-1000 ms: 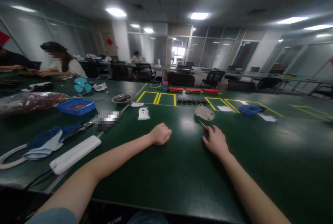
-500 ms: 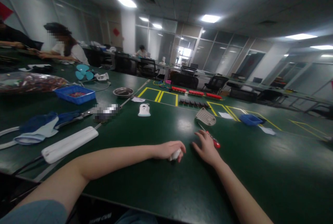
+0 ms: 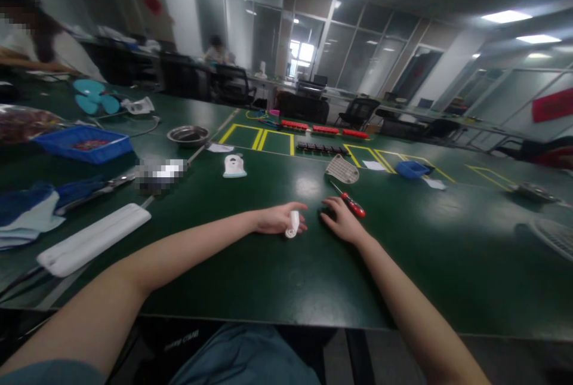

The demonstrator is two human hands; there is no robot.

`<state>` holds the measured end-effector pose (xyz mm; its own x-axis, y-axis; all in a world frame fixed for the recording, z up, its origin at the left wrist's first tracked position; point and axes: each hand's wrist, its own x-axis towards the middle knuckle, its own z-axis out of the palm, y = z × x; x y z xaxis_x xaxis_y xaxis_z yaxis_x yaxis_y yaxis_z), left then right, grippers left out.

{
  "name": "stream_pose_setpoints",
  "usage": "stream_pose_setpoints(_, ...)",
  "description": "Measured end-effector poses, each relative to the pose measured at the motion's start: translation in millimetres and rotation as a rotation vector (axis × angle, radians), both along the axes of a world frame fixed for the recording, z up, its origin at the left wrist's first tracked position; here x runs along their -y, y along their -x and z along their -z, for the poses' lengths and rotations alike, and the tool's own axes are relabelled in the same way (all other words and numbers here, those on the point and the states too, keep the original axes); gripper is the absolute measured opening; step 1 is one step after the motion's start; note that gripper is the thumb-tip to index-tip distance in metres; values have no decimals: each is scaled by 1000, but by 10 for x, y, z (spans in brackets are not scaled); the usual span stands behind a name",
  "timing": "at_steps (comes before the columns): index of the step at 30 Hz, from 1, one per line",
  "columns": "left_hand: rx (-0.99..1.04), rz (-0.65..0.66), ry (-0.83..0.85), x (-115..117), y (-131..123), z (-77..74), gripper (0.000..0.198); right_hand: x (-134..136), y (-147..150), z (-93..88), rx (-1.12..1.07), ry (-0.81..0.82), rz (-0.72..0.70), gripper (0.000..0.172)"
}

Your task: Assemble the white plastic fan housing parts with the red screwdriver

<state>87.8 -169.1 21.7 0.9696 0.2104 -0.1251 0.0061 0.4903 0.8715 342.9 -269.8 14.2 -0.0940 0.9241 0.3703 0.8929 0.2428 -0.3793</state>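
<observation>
My left hand point(image 3: 276, 219) is closed around a small white plastic part point(image 3: 292, 225), roughly tube-shaped with a round end facing me. Its exact kind is not clear. To the right, my right hand point(image 3: 342, 221) lies over the green table with fingers slightly spread and nothing in them. Just beyond its fingers is a screwdriver point(image 3: 353, 205) with a red handle, its shaft pointing away to the left. Past that sits a beige perforated plate point(image 3: 342, 169). A white plastic housing piece point(image 3: 234, 166) stands farther off on the left.
On the left are a white power strip point(image 3: 96, 239), a blue tray point(image 3: 85, 145) of small parts, a metal bowl point(image 3: 188, 135) and a turquoise fan point(image 3: 95, 96). Red strips point(image 3: 325, 130) and a black rack point(image 3: 322, 149) lie at the back. A person point(image 3: 54, 45) sits at far left.
My view has turned to the right and down. My left hand has rolled over, so more of the white part shows. My right hand stays beside the screwdriver.
</observation>
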Motion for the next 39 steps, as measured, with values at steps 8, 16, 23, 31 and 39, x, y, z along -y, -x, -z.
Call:
stream_pose_setpoints(8,-125,156,-105,-54,5,-39,55,12,-12,-22,-53,21,39,38)
stream_pose_setpoints(16,-145,162,-63,-33,-13,-83,28,39,8,-61,-84,54,44,40)
stream_pose_setpoints(23,-212,122,-314,42,-29,-70,31,22,-22,-23,-73,54,49,40)
stream_pose_setpoints(31,-241,109,-421,92,-11,-101,30,20,-35,-10,-63,39,46,38)
stream_pose_setpoints(39,-216,115,-435,88,-23,-77,34,20,-42,-6,-79,41,45,39)
